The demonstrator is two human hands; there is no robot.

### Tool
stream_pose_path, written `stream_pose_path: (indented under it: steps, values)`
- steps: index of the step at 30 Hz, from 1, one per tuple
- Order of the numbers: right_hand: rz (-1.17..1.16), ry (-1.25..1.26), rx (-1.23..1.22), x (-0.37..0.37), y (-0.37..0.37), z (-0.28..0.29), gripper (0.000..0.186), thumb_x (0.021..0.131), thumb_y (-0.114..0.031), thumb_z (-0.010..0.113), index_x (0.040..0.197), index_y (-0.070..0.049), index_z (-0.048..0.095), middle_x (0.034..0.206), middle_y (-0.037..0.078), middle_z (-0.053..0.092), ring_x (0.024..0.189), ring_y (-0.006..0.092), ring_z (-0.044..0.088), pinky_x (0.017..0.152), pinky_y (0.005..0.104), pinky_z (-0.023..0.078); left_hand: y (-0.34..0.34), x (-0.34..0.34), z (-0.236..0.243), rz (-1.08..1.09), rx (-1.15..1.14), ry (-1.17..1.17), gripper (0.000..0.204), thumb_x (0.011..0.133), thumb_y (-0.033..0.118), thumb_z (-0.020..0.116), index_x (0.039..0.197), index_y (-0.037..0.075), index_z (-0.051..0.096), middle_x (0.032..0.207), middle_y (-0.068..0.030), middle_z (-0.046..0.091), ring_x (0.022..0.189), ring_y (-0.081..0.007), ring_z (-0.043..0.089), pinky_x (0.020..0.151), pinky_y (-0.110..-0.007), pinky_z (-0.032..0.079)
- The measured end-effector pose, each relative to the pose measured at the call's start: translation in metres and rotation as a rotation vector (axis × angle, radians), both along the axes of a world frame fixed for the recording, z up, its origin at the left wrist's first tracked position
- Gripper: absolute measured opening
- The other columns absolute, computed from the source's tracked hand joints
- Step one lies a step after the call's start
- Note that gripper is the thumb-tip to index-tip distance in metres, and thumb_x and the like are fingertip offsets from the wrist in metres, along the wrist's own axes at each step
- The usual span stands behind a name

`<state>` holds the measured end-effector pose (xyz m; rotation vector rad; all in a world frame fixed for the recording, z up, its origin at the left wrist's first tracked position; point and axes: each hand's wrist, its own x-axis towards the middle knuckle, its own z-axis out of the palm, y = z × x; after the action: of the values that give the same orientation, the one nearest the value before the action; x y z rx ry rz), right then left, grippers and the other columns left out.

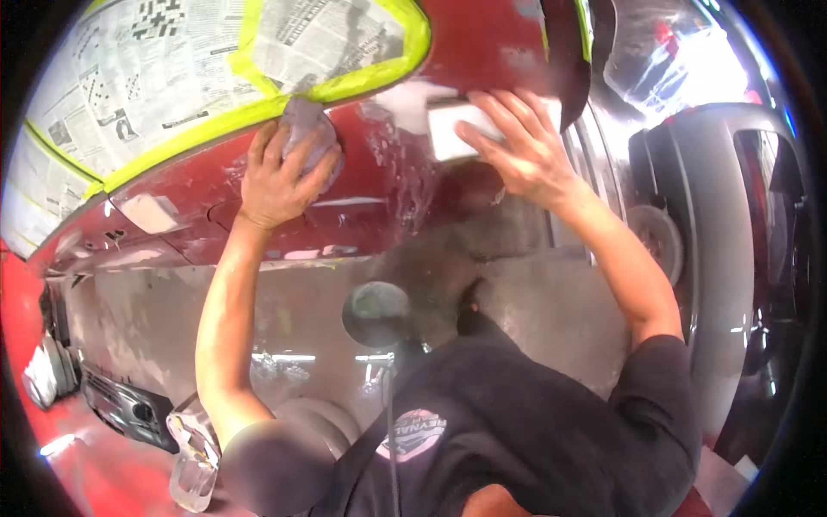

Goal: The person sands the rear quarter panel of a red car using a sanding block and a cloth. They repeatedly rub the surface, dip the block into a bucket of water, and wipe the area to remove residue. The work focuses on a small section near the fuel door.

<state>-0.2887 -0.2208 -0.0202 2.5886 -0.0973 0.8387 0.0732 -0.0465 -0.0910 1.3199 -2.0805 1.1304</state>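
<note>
A dark red car body panel [362, 181] stretches across the view, with pale filler patches [413, 99] and wet whitish streaks running down it. My left hand [280, 181] is closed on a bunched purple-grey rag [308, 129], which rests against the panel just below the masked window. To the right, my right hand [525, 142] grips a flat white sanding block [445, 133] and lays it on the panel beside a filler patch. The block's underside is hidden.
Newspaper [172, 95] edged with yellow-green tape [185, 155] covers the car's windows. A round bucket [376, 314] stands on the wet grey floor [146, 310] beneath my arms. Black car parts [129, 405] lie at lower left. A large grey bumper [715, 258] stands at right.
</note>
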Motion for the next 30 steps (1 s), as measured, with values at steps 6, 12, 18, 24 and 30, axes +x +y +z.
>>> stream_pose_path:
  steps: [6,12,18,24,30]
  values:
    - [0.038,0.03,0.039,0.04,0.009,0.012,0.059,0.081,-0.011,0.07,0.139,-0.017,0.07,0.154,0.016,0.058,0.134,0.0353,0.059,0.114,0.0549,0.046,-0.003,-0.001,0.001,-0.002,0.001,-0.005,0.038,0.09,0.03,0.073,0.127,0.029,0.07,0.142,-0.0023,0.063,0.13,-0.0371,0.054,0.113,-0.056,0.046]
    - [-0.016,0.003,0.036,0.005,0.004,0.008,0.06,0.079,-0.008,0.071,0.138,-0.016,0.071,0.15,0.019,0.06,0.131,0.0362,0.06,0.113,0.0538,0.047,-0.008,0.0,0.004,-0.014,-0.017,0.002,0.037,0.091,0.03,0.073,0.127,0.029,0.069,0.143,-0.0022,0.063,0.131,-0.0377,0.054,0.114,-0.056,0.046]
    - [0.006,0.014,0.043,0.006,0.001,0.012,0.056,0.079,-0.008,0.071,0.134,-0.016,0.074,0.148,0.017,0.062,0.13,0.0354,0.062,0.113,0.054,0.048,0.007,0.002,0.001,0.014,0.024,-0.006,0.037,0.09,0.029,0.074,0.127,0.029,0.069,0.144,-0.0026,0.063,0.13,-0.0374,0.055,0.113,-0.057,0.046]
    - [-0.018,0.025,0.031,0.034,0.008,0.014,0.059,0.081,-0.011,0.069,0.139,-0.018,0.071,0.153,0.017,0.058,0.131,0.0362,0.059,0.113,0.055,0.046,-0.005,0.0,-0.002,-0.005,0.0,0.0,0.035,0.093,0.028,0.069,0.128,0.029,0.069,0.144,-0.0037,0.063,0.128,-0.0373,0.055,0.115,-0.058,0.044]
    - [-0.052,-0.051,0.002,-0.026,-0.004,-0.012,0.049,0.081,-0.01,0.069,0.129,-0.016,0.077,0.146,0.017,0.064,0.13,0.0348,0.062,0.115,0.0544,0.046,-0.005,0.004,-0.001,0.0,-0.011,-0.006,0.035,0.093,0.028,0.069,0.128,0.028,0.07,0.145,-0.0044,0.063,0.13,-0.0379,0.054,0.115,-0.057,0.044]
